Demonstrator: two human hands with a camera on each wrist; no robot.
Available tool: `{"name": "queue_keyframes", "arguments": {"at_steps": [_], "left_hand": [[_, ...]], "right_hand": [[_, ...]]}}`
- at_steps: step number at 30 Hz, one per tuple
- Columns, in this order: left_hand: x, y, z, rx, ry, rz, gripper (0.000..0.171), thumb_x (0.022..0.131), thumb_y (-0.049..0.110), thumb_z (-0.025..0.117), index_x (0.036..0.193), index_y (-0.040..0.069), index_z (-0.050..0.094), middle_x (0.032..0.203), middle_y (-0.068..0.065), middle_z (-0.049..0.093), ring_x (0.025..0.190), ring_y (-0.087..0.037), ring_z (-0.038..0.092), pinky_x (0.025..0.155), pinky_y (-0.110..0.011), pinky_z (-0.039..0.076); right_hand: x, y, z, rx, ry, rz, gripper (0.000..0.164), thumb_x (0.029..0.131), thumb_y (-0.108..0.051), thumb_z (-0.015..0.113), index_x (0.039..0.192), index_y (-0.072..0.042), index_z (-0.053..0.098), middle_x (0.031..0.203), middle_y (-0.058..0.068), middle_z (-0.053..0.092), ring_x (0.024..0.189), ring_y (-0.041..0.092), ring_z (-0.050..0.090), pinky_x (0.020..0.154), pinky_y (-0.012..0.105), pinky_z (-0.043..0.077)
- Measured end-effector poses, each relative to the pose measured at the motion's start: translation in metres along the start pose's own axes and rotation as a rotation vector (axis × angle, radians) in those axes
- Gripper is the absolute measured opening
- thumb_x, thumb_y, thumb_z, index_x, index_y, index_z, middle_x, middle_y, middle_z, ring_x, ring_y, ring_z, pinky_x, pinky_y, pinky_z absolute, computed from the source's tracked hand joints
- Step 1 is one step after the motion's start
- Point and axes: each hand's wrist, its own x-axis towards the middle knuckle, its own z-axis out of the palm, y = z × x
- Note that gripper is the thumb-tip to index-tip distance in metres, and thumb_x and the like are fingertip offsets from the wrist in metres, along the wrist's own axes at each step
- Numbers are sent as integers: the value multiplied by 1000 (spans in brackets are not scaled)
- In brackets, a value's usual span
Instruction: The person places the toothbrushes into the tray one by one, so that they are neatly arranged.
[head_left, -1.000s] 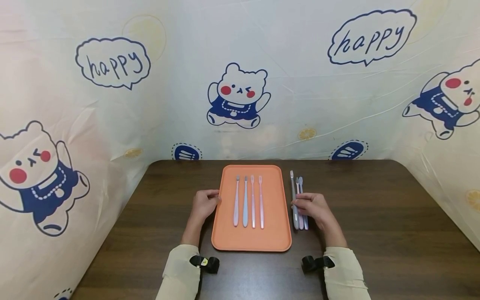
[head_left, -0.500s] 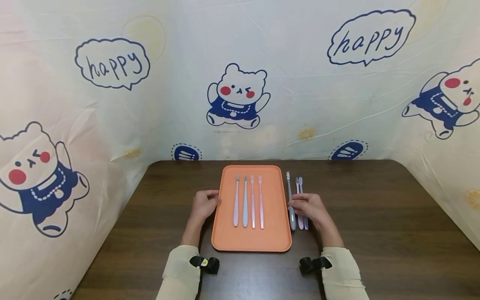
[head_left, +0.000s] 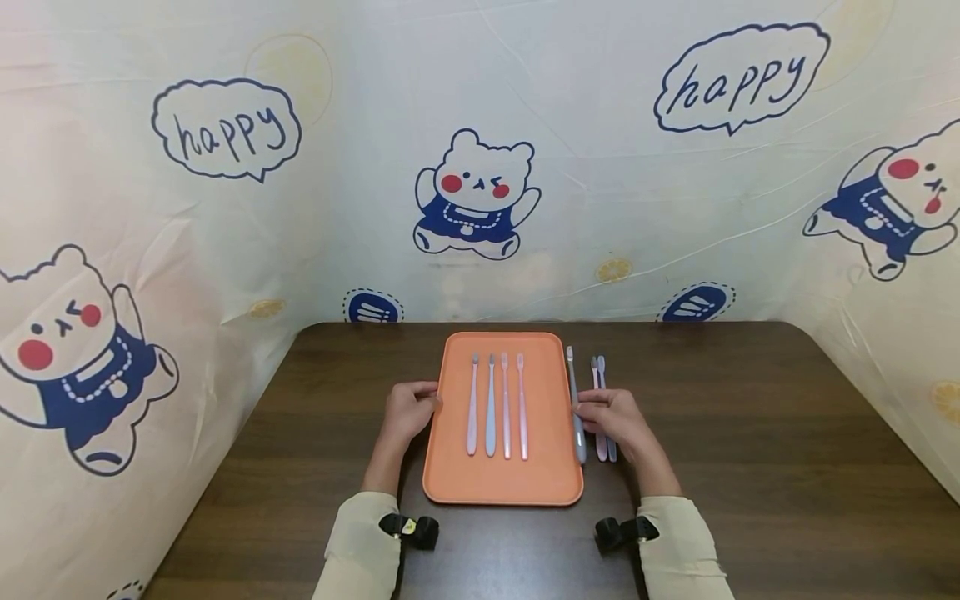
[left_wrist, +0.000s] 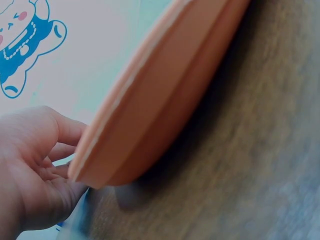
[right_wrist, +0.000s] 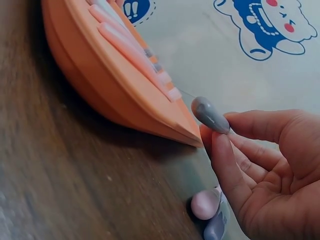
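An orange tray [head_left: 502,487] lies on the table with several toothbrushes side by side on it, including a blue toothbrush [head_left: 491,417] and a pink toothbrush [head_left: 522,417]. My left hand [head_left: 408,410] holds the tray's left rim, its thumb and fingers at the edge in the left wrist view. A grey toothbrush [right_wrist: 210,114] is pinched between thumb and forefinger of my right hand [head_left: 615,415], raised at the tray's right rim with its head pointing away. Beside that hand, a pink-handled toothbrush [right_wrist: 206,204] and a blue-purple toothbrush [right_wrist: 215,227] lie on the table.
The dark wooden table [head_left: 765,433] extends to both sides of the tray. A printed cloth backdrop [head_left: 585,167] with cartoon bears stands behind it and at the sides. Black wrist cameras [head_left: 618,535] are strapped over the sleeves.
My right hand has moved left with the grey toothbrush, away from the other two toothbrushes and up to the tray's right rim. My left hand and the tray have stayed in place.
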Motion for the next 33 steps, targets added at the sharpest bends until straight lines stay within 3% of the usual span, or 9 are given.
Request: {"name": "queue_keyframes", "arguments": {"at_steps": [11,33], "left_hand": [[-1,0,0,-2,-1,7,34,89,6,64,122,-1,73,114,-20,74,102,-26,70,80,-33,59],[1,-1,-1,4,-6,-6,34,89,7,64,122,1,73,116,-18,73,105,-27,69,85,-36,58]], "right_hand": [[1,1,5,67,-17,-13,41,94,-6,66,129,16,59,103,14,78,81,3,69,73,19,58],[2,-3,14,31,-8,-12,39,96,-6,65,130,13,60,113,20,76,85,5,70,77,23,61]]}}
